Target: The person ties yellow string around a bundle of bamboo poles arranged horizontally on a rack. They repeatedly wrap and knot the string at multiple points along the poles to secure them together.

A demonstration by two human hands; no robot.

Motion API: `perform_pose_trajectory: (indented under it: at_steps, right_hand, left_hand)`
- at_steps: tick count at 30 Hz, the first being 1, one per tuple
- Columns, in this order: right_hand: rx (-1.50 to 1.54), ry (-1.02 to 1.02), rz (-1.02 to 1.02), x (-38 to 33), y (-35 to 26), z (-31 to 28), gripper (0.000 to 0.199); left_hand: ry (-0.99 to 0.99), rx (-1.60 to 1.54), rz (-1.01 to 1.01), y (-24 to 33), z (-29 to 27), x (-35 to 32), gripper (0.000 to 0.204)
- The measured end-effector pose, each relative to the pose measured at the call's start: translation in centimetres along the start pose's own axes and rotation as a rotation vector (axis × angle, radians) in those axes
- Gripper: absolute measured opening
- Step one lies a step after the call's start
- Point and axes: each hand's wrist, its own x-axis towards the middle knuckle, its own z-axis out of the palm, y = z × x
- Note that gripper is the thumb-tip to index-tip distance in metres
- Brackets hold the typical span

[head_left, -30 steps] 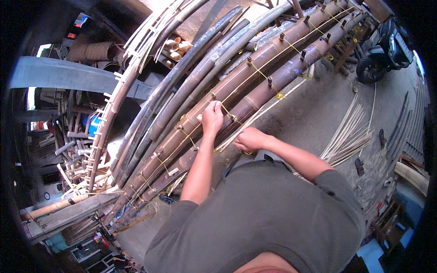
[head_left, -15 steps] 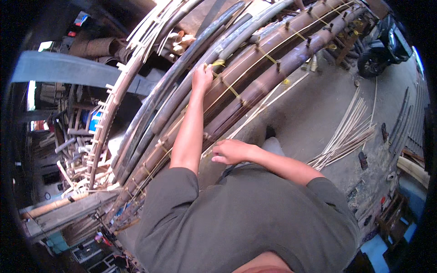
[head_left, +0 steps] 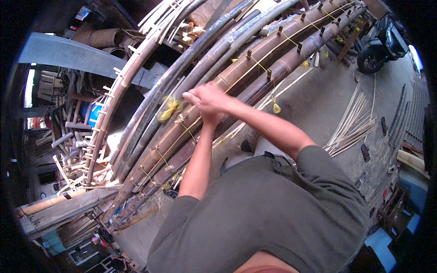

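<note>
Two brown bamboo poles run side by side from lower left to upper right, with dark pegs and thin yellow cord tied along them. Over the nearer-left bamboo pole (head_left: pixel 241 66), my right hand (head_left: pixel 207 96) crosses on top of my left hand (head_left: pixel 212 119). The right hand's fingers are curled, but what they grip is hidden. Most of the left hand lies beneath it, so its fingers do not show. Beside them is a blurred loose bunch of yellow cord (head_left: pixel 170 109). Another yellow cord tie (head_left: pixel 276 107) hangs from the other bamboo pole (head_left: pixel 291 57).
Several grey poles (head_left: pixel 200 68) lie beyond the bamboo. A rack with pegs (head_left: pixel 111 100) holds pale strips at far left. Thin bamboo sticks (head_left: pixel 348 125) are spread on the floor at right, below a parked motorcycle (head_left: pixel 380 50). A wooden beam (head_left: pixel 73 204) is at lower left.
My left hand has come back toward me, down the poles. My right hand has moved up and left from near my waist and now overlaps it. The yellow cord bunch now shows beside them.
</note>
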Motion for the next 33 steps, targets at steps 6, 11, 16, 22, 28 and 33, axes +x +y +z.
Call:
perform_pose_trajectory:
  at_steps: [6, 11, 16, 22, 28, 33]
  right_hand:
    - [0.377, -0.188, 0.144, 4.7, 10.1, -1.6, 0.053]
    - [0.805, -0.405, -0.127, -6.9, 3.5, -3.5, 0.044]
    - [0.189, -0.182, -0.049, -13.6, 8.6, 6.6, 0.037]
    - [0.075, -0.133, 0.018, -14.6, 7.7, 8.7, 0.031]
    - [-0.216, -0.185, -0.101, -13.4, 2.2, 11.8, 0.025]
    - [0.654, -0.261, -0.072, -12.1, -1.3, 17.2, 0.036]
  left_hand:
    - [-0.354, 0.167, -0.477, 4.8, -2.0, 2.8, 0.039]
    - [-0.267, 0.271, -0.453, 3.0, -1.8, 1.2, 0.036]
    - [-0.194, -0.021, -0.33, 3.7, -1.7, 2.5, 0.025]
    - [0.064, -0.501, -0.334, 4.7, -3.4, 14.1, 0.027]
    - [-0.11, 0.375, -0.319, -6.1, -0.3, 12.8, 0.035]
    - [-0.019, 0.059, -0.307, -3.7, -9.2, 8.4, 0.034]
